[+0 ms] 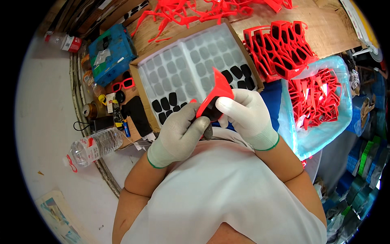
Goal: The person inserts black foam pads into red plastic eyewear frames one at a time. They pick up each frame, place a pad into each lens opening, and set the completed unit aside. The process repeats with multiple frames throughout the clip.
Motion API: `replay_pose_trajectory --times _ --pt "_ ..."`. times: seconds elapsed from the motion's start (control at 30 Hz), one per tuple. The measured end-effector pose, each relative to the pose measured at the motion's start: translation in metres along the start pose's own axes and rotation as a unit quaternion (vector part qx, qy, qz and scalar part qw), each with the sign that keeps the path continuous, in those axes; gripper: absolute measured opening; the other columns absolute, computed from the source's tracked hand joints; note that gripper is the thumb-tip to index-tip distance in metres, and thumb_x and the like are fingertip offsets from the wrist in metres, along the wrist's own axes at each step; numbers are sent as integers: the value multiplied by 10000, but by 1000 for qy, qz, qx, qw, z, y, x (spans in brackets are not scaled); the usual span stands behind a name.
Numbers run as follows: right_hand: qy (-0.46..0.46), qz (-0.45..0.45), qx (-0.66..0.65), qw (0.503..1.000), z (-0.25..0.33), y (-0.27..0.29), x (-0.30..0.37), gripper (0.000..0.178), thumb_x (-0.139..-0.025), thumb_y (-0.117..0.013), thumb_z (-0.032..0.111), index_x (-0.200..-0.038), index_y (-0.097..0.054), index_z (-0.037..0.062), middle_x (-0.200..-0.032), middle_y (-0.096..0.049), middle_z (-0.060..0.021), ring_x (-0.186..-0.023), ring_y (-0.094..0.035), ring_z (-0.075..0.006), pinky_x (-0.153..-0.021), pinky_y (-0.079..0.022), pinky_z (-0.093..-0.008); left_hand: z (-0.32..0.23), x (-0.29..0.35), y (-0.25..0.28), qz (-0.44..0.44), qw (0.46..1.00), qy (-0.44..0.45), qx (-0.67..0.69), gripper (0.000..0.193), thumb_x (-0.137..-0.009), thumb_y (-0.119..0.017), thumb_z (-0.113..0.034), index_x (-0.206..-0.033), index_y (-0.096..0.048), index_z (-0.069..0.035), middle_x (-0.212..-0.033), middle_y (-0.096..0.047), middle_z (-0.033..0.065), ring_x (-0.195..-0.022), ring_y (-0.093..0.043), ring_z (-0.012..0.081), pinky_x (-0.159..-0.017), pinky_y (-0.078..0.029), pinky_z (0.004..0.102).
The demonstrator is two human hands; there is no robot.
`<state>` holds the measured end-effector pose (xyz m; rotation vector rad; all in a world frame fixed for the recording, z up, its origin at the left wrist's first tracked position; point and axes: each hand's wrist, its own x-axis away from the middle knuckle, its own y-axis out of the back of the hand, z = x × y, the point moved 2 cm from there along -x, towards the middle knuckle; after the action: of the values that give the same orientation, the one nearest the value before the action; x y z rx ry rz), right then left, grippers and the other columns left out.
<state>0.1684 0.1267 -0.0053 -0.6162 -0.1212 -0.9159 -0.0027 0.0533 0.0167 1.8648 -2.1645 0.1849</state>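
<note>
Both of my hands wear white gloves with green cuffs and meet in front of my chest over a red glasses frame (pixel 221 87). My left hand (pixel 175 136) pinches one side of the frame between thumb and fingers. At the other side, my right hand (pixel 248 116) presses its thumb and fingers on the frame beside a dark lens (pixel 212 110). One red end of the frame points up and away from me. Just beyond my hands lies a cardboard box (pixel 250 57) with rows of dark lenses (pixel 172 98), many under a translucent white sheet (pixel 183 53).
Stacked red sunglasses (pixel 280 49) stand at the far right, near a bin lined with pale blue plastic (pixel 344 91) full of red frames (pixel 315 99). Loose red parts (pixel 195 14) lie beyond the box. Leftward are a blue case (pixel 109 55), a black phone-like slab (pixel 138 116) and a plastic bottle (pixel 97 146).
</note>
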Motion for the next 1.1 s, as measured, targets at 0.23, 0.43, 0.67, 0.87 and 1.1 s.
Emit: replay_pose_trajectory --times 0.23,0.43,0.67,0.87,1.1 --pt "9 78 -6 997 6 0 3 263 -962 -631 200 -1052 -703 -37 -920 -656 -32 -808 -550 -81 -761 -480 -262 4 5 9 20 1000 6 14 213 -1005 -473 -138 -1056 -575 41 -764 -644 76 -689 -605 136 -665 -494 301" --pt "-11 89 -7 996 1 -2 0 252 -965 -611 179 -1069 -699 -32 -891 -648 -21 -806 -551 -80 -766 -481 -263 10 7 13 20 1000 0 19 231 -1002 -473 -123 -1105 -569 60 -768 -627 76 -678 -599 120 -652 -511 299" --pt "25 47 69 996 -1 -7 2 215 -966 -592 172 -983 -683 -22 -801 -622 -10 -748 -542 -66 -692 -463 -239 12 11 2 -56 998 -18 14 211 -1015 -483 -151 -1050 -570 39 -683 -628 78 -619 -612 135 -607 -492 303" --pt "60 -19 125 990 -4 -16 10 212 -963 -602 192 -960 -666 -11 -767 -605 1 -699 -516 -52 -632 -432 -228 11 14 -3 -64 994 -61 -70 239 -1034 -463 -173 -1097 -542 43 -672 -625 70 -612 -612 137 -600 -493 302" --pt "-8 -6 -24 1000 -3 -15 10 260 -964 -591 215 -1022 -671 -26 -748 -572 12 -671 -480 -40 -594 -387 -216 3 15 3 4 998 -26 52 275 -1056 -414 -201 -1160 -508 36 -739 -616 70 -680 -600 141 -654 -494 297"
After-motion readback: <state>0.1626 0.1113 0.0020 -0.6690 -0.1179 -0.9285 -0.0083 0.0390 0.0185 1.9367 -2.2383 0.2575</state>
